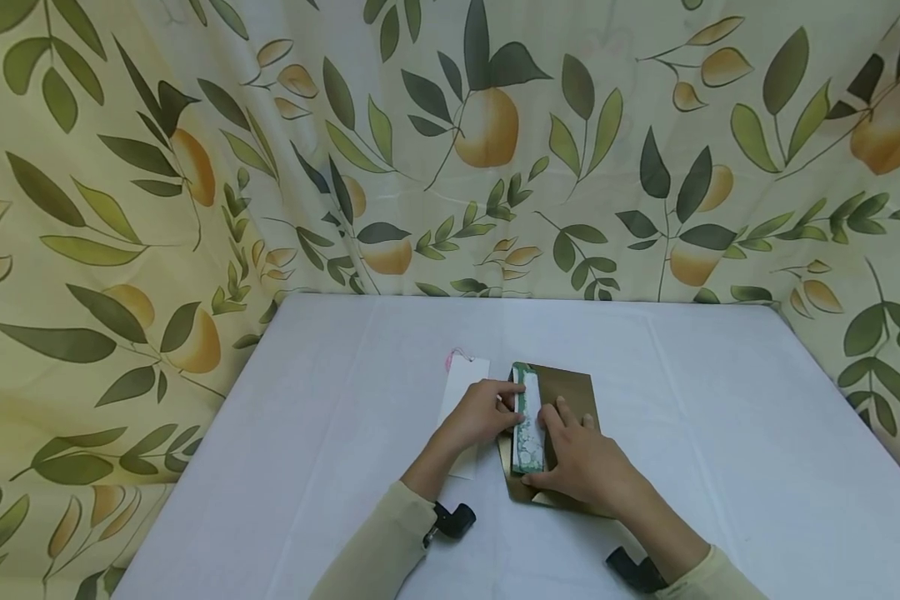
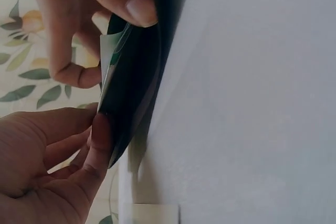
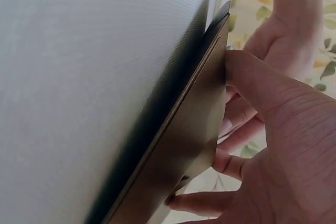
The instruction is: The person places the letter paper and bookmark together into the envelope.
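A gold-brown flat envelope-like piece [image 1: 570, 383] lies on the white table, with a long strip [image 1: 528, 454] patterned in green and white along its left part. My left hand [image 1: 483, 412] pinches the strip's left edge between thumb and fingers; the left wrist view shows the hand [image 2: 58, 161] at a raised, dark-looking edge. On the other side, my right hand [image 1: 585, 454] grips the strip, thumb at its near end and fingers along its right edge. In the right wrist view the brown surface [image 3: 178, 145] bows up beside the right fingers.
A white card [image 1: 457, 379] with a pink string [image 1: 453, 354] at its top lies left of the brown piece, partly under my left hand. The white-covered table [image 1: 330, 400] meets a curtain [image 1: 420, 108] printed with fruit and leaves at its far edge.
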A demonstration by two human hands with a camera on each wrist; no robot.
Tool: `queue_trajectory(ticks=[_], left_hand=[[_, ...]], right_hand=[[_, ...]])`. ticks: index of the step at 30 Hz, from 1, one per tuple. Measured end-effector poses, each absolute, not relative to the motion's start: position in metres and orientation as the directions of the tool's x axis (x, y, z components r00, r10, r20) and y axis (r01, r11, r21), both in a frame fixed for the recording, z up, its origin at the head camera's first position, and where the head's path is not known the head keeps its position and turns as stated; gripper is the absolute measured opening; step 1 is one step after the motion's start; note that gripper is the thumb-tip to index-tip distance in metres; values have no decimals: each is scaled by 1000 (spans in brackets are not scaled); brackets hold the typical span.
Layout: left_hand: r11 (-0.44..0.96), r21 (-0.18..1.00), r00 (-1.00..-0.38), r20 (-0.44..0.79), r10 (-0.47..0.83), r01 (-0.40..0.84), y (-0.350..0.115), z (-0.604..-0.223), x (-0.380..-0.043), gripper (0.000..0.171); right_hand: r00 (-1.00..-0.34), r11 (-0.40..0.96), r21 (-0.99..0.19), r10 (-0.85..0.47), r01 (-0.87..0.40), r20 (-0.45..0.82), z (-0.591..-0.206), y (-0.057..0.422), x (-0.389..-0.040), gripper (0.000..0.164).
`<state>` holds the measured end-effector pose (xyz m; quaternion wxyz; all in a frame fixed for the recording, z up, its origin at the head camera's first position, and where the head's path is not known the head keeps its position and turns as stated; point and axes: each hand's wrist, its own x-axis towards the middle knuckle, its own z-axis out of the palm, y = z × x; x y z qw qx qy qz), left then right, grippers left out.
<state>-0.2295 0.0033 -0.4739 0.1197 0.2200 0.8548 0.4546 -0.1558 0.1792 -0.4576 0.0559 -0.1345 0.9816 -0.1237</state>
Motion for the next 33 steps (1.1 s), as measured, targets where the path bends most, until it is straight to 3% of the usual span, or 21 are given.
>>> queue_trajectory(ticks=[17,33], left_hand=[[443,872,-890,-20,455,207,17,-485,-224,49],[440,872,-858,-49,511,213,18,-487,-220,40]], right_hand=[[-955,931,-265,-283,-251,-89,-452,178,-154,88],[-955,924,-293,-284,-248,-90,-454,180,-153,96]])
